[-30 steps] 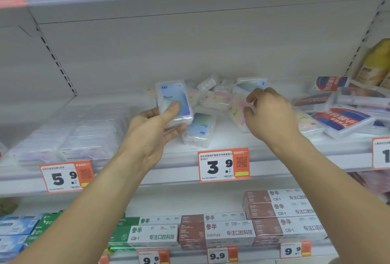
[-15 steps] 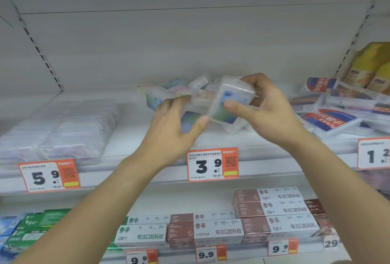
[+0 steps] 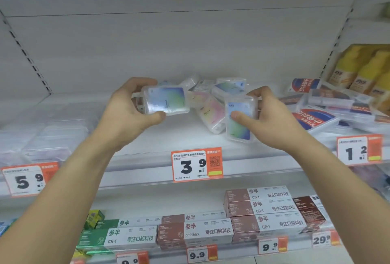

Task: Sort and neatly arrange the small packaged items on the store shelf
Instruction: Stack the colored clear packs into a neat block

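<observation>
On the middle shelf (image 3: pixel 147 137), above the 3.9 tag (image 3: pixel 196 164), we hold two boxes: left hand (image 3: pixel 128 114) grips one (image 3: pixel 166 100) flat, right hand (image 3: pixel 272 120) pinches another (image 3: pixel 240 120) upright. Behind them a heap (image 3: pixel 213 95) of like boxes lies jumbled, tilted. No tidy row shows yet; most sorting looks left to do.

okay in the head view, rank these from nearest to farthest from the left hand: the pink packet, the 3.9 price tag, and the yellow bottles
1. Pink packet: just right of the left hand, in the pile.
2. 3.9 price tag: below, on the shelf edge.
3. Yellow bottles: far right.
</observation>
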The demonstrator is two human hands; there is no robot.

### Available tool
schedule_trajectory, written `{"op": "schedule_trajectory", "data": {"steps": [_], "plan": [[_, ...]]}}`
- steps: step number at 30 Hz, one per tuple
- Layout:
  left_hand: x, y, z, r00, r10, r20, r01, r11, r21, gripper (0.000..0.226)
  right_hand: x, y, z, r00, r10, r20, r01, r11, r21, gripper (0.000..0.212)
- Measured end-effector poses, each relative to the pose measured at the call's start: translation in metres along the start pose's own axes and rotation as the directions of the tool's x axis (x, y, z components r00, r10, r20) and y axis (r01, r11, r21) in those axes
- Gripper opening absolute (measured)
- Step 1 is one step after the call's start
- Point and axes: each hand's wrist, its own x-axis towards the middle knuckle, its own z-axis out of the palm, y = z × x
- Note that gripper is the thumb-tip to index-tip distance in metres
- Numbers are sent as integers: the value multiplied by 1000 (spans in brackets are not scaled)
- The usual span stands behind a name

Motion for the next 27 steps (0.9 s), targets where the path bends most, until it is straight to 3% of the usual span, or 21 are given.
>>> {"op": "schedule_trajectory", "data": {"steps": [4,7,10,13,18,27], "plan": [[-4,-1,2,998,37,51,-24,970,-243,72,4,-11,26,995,-20,99,12,997,80,57],[-5,-6,2,999,21,29,-11,950,-311,63,6,-17,40,981,-74,177,35,976,214,48],[-8,-11,-2,998,8,62,10,956,-294,46,8,-21,36,984,-143,110,121,976,181,39],[-11,-12,-6,985,71,159,-32,971,-237,41,8,-23,30,980,-157,126,108,936,334,34],[-13,-11,-9,934,135,330,-177,979,100,38,1,-32,36,939,-200,280,64,901,430,27],[-20,-5,-21,916,114,386,-175,976,127,37,-1,-47,50,914,-224,339,67,907,416,29]]}}
